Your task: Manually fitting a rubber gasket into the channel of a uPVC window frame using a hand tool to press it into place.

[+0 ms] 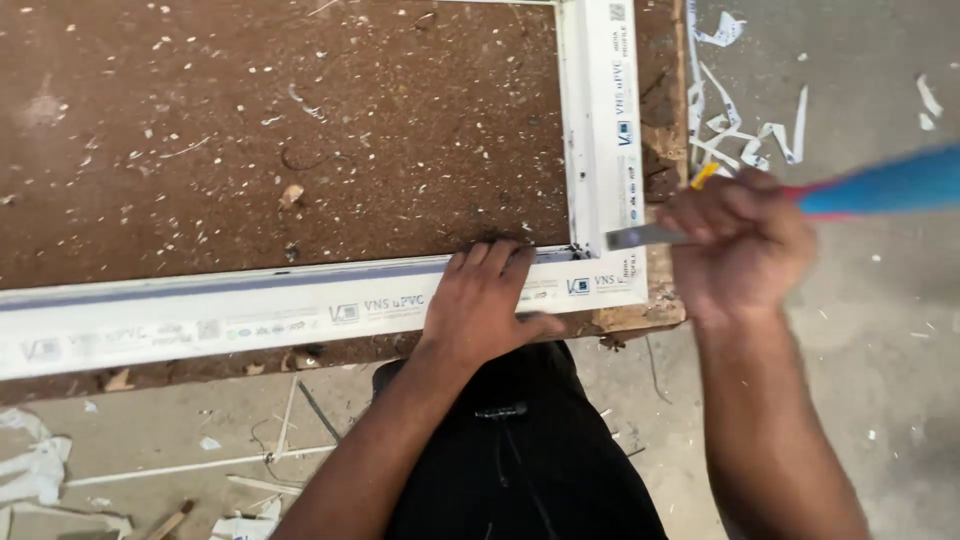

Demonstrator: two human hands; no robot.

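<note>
Partly hidden: the tool's grip, buried in the right hand [740, 245], which is fisted tight around it. Only a flat grey metal blade [640, 237] shows at the left of the fist, its tip on the joined corner of the white plastic window frame [600, 150]. A blurred blue and red handle [885, 185] runs off the right edge behind that hand; whether it belongs to the same tool cannot be told. A sliver of yellow shows above the knuckles, too small to identify.

Left hand [485, 305] lies flat, fingers spread, pressing on the frame's lower rail just beside the corner; it grips nothing. Hands are near each other but not touching. Frame's long rail is cut off at the left edge, its upright at the top.

Frame rests on a brown, chipped board worktable [250, 130], dusted with pale shavings. Grey concrete floor [880, 380] around it, littered with white plastic strips [740, 135] and offcuts.
</note>
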